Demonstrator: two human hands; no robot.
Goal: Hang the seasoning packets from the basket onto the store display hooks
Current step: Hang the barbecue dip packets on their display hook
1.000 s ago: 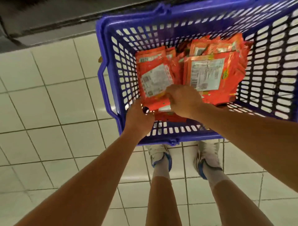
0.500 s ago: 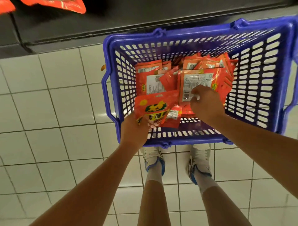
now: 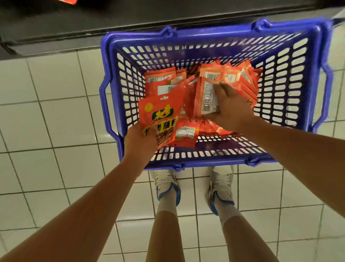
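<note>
A blue plastic basket [image 3: 119, 104] stands on the tiled floor and holds several orange-red seasoning packets [image 3: 235, 78]. My left hand [image 3: 139, 141] grips one packet [image 3: 160, 119] by its lower edge, front side up, over the basket's near left corner. My right hand [image 3: 230, 110] is inside the basket and grips another packet [image 3: 204, 99] with its barcode side showing, lifting it off the pile. No display hooks are in view.
A dark shelf base [image 3: 168, 16] runs along the top behind the basket. An orange-red packet corner [image 3: 68, 1] shows at the top left edge. My two feet in white shoes [image 3: 167, 185] stand on pale tiles just in front of the basket.
My left hand has raised its packet higher with the front now facing up. My right hand has closed on a packet from the pile and tipped it up. The view shifted back.
</note>
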